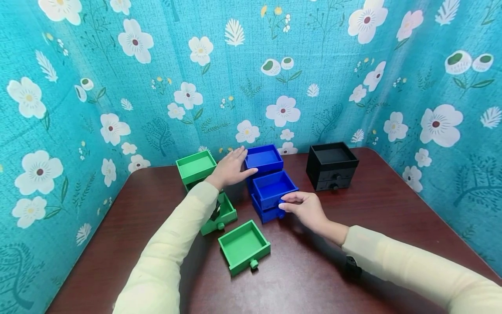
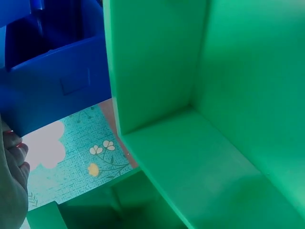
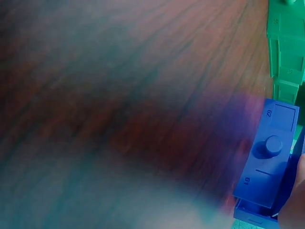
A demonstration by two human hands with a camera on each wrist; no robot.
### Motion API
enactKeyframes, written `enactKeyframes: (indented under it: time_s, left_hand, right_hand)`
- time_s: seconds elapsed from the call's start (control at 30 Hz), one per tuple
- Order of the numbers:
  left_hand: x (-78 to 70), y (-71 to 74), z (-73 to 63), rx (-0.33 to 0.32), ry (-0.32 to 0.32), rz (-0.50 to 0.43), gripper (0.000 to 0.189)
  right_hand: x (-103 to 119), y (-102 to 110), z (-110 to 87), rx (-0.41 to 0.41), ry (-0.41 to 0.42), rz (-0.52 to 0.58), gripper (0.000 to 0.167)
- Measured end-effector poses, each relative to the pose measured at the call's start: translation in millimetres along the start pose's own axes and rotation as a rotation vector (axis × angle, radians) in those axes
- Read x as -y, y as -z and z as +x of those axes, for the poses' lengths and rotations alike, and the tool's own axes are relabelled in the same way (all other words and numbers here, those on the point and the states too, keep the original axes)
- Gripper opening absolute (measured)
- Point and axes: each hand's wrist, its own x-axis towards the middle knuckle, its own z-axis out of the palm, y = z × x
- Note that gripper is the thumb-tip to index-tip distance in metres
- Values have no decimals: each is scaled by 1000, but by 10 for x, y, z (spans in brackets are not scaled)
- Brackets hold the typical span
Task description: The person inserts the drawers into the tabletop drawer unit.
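A blue drawer box point(image 1: 263, 165) stands mid-table with its upper drawer point(image 1: 279, 200) and lower drawer point(image 1: 269, 216) pulled out toward the front. My right hand point(image 1: 307, 211) pinches the knob of the upper drawer between thumb and fingertips. Against the left side of the box lies my left hand point(image 1: 231, 168), fingers straight and thumb stretched across near its front. In the left wrist view its fingers point(image 2: 16, 157) touch the blue wall. The right wrist view shows a blue drawer front point(image 3: 267, 164) with a round knob.
Left of the blue box, partly behind my left arm, is a green drawer box point(image 1: 196, 168) with a drawer point(image 1: 227, 213) out. A loose green drawer point(image 1: 244, 246) lies in front on the table point(image 1: 306, 279). A black drawer box point(image 1: 331, 168) stands at back right, before the floral curtain point(image 1: 333, 78).
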Motion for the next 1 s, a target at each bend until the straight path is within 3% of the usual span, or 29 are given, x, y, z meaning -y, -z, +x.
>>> enactKeyframes:
  time_s: [0.3,1.0]
  left_hand:
    - [-6,13,15,-7,7,-5,93]
    - [-12,10,13,-3,15,6,93]
  right_hand:
    - [41,-84,17,-29,-10,39,25]
    - [2,-181,138,-48,-85,-11,22]
